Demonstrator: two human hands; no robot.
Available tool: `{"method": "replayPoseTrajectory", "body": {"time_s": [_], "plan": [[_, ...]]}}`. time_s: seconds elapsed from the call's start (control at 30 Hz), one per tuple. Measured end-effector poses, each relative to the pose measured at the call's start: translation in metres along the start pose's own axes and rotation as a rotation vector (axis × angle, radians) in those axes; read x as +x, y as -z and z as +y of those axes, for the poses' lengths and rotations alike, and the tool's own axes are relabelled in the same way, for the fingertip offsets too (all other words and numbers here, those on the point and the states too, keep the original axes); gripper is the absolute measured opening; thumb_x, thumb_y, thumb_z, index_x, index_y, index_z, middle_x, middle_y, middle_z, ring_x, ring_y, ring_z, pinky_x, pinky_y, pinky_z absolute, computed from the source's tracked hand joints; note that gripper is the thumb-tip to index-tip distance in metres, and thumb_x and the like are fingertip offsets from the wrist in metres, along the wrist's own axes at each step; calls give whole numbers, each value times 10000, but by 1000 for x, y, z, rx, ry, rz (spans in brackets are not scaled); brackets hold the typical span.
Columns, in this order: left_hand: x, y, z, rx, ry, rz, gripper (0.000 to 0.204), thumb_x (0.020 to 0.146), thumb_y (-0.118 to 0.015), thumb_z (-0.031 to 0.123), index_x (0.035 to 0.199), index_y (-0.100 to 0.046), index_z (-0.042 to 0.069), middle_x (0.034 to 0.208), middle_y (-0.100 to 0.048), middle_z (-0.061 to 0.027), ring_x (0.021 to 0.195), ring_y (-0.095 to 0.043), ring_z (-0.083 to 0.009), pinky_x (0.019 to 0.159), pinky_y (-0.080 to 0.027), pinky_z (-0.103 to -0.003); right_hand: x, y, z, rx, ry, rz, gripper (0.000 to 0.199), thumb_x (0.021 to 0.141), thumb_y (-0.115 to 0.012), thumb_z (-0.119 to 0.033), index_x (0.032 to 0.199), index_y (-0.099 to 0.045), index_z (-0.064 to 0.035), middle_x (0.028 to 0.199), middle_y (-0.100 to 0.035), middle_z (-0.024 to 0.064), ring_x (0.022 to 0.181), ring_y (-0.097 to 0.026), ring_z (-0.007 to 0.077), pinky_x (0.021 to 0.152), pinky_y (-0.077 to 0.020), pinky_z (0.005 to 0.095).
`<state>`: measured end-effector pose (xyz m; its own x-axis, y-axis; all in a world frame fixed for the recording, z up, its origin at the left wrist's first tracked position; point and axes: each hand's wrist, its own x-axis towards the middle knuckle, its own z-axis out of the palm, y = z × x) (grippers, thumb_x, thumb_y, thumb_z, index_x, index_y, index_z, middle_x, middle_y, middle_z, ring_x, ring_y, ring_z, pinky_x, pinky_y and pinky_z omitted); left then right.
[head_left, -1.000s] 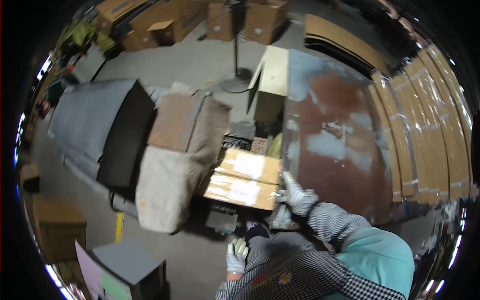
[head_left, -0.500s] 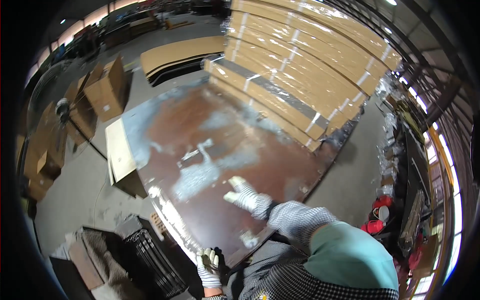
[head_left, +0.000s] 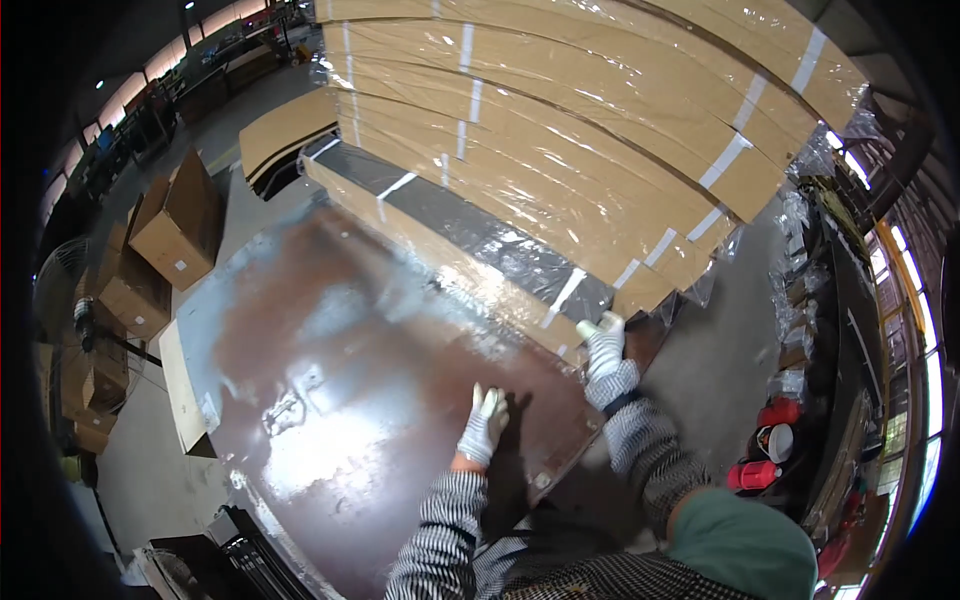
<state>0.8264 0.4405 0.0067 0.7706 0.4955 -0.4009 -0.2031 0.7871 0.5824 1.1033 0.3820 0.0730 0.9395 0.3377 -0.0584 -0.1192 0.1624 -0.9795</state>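
My left hand (head_left: 485, 425), in a white striped glove, is above the brown and grey-blue worn tabletop (head_left: 400, 400). Its fingers point away from me, somewhat apart, with nothing in them. Farther right, my right hand (head_left: 604, 348), gloved alike, reaches to the near right end of a long, low carton (head_left: 420, 220) wrapped in clear film. Thumb and fingers are spread at that corner; whether they touch it I cannot tell. Behind the low carton rises a stack of large, film-wrapped brown cartons (head_left: 560, 140) with white straps.
Brown cardboard boxes (head_left: 175, 225) stand on the floor at left, near a fan (head_left: 85, 310) on a pole. A pale panel (head_left: 180, 390) stands against the table's left edge. Red containers (head_left: 755, 475) and a plastic-covered row of items line the right side.
I have moved closer to the carton stack. My left hand has left the table's near edge and come over its top; my right hand has gone forward and right to the low carton's end.
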Motion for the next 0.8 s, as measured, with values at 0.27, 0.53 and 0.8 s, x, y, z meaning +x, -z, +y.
{"method": "replayPoseTrajectory", "body": {"time_s": [0.27, 0.53, 0.8], "plan": [[161, -104, 43, -158, -198, 178, 1131, 845, -815, 342, 1627, -6, 229, 1346, -484, -61, 1172, -501, -247, 1024, -414, -461, 27, 97, 41, -150, -240, 8, 416, 890, -763, -107, 1259, -589, -23, 1048, -621, 20, 875, -550, 126, 748, -494, 274], [32, -37, 67, -172, -406, 167, 697, 831, -734, 331, 1435, -488, 84, 1311, -617, -100, 1201, -604, -287, 1033, -506, -442, 5, 43, 91, 14, -338, -24, 445, 772, -846, -6, 1133, -586, -25, 1006, -652, 44, 907, -587, 157, 764, -531, 318], [-67, 116, 55, -125, -314, 451, 768, 883, -667, 644, 1341, -584, 33, 1187, -691, -162, 1042, -689, -323, 931, -575, -463, -50, 24, 68, -374, -179, -133, 313, 989, -681, -246, 1167, -590, -6, 1087, -627, 66, 966, -564, 185, 877, -491, 337]]}}
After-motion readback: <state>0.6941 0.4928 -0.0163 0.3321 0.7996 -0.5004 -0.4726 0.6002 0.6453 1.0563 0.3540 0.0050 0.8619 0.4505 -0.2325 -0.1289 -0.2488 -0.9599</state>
